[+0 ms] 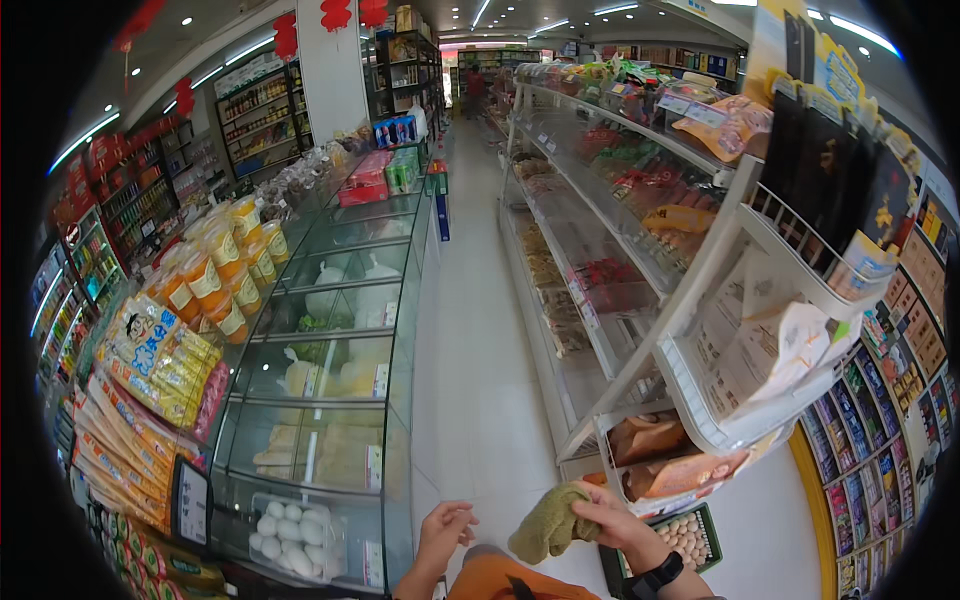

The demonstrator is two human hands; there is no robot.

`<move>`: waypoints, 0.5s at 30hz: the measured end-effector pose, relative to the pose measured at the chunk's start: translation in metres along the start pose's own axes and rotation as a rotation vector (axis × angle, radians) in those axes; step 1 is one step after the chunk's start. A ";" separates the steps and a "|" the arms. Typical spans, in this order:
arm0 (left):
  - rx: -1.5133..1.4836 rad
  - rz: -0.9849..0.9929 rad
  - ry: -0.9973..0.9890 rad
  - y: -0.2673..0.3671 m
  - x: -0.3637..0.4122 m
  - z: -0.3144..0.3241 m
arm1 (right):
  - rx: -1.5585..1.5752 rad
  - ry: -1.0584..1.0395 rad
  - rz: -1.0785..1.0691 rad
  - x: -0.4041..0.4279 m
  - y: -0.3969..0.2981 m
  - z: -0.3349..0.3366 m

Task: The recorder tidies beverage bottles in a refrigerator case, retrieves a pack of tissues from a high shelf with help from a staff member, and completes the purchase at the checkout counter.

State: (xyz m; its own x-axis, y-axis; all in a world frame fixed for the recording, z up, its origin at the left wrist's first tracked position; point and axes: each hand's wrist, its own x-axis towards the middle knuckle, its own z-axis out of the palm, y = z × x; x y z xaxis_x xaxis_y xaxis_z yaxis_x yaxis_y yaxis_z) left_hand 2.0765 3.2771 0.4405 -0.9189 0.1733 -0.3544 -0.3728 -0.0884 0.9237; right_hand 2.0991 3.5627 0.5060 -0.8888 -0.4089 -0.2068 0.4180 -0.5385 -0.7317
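My right hand [609, 516] grips a bunched olive-green cloth [551, 523], which hangs to the left of the fingers over the floor. A dark watch is on that wrist. Lower in the view, left of the cloth, my left hand [448, 527] is raised with nothing in it, its fingers loosely bent and apart. It is nearest the right side of a glass-topped display case [399, 420]. Inside that case, a clear tray of white eggs [294, 534] lies at the near end.
A tiered shelf rack [675, 330] with packaged goods borders the aisle on the right, with a white wire basket [701, 427] at its near end. A green crate [709, 517] of brown eggs stands on the floor. Orange jars [206, 274] and snack bags [157, 360] line the left.
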 end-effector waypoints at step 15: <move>-0.141 0.680 -0.310 0.326 0.353 -0.024 | -0.103 0.500 -0.005 0.404 -0.146 -0.138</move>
State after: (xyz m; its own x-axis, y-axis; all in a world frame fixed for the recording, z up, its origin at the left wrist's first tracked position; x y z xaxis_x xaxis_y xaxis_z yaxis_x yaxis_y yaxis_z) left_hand 1.6277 3.2861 0.6136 -0.8818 0.3015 0.3627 0.2305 -0.3955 0.8891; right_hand 1.6531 3.5779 0.4402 -0.8827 0.0097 -0.4698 0.4148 -0.4538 -0.7887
